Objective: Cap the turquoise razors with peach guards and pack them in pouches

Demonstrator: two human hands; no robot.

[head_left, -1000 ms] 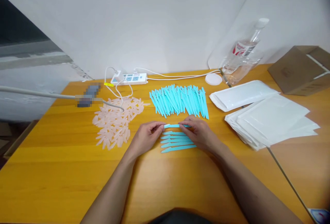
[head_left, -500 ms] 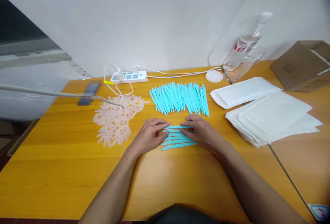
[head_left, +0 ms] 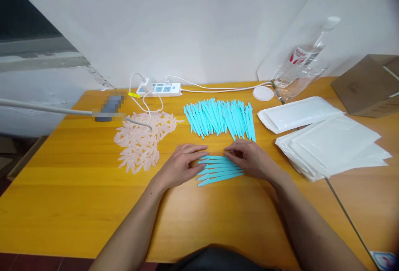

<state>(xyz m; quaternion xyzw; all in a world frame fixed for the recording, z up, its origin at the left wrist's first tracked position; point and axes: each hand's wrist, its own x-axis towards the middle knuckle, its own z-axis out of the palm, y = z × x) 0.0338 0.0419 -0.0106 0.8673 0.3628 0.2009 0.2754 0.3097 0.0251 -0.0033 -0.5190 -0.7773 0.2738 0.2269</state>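
Several flat turquoise sticks [head_left: 220,170] lie side by side in a row on the wooden table, running left to right. My left hand [head_left: 181,165] rests at their left ends, thumb and fingers apart, with the fingertips touching the sticks' tips. At the right ends is my right hand [head_left: 249,158], its fingers curved and parted above the row, with nothing seen in them. Behind both hands a larger pile of turquoise sticks [head_left: 218,117] is spread out. To the left lies a heap of pale pink pieces [head_left: 139,146].
A white power strip [head_left: 168,89] with cables sits by the wall, near a blurred dark object [head_left: 109,108]. On the right are white packets [head_left: 336,142], a round white disc [head_left: 263,93], a clear bottle [head_left: 299,63] and a cardboard box [head_left: 368,86]. A grey cable crosses at left.
My right hand has moved slightly right and its fingers have come off the top stick. My left fingers have parted a little more. The view has shifted slightly.
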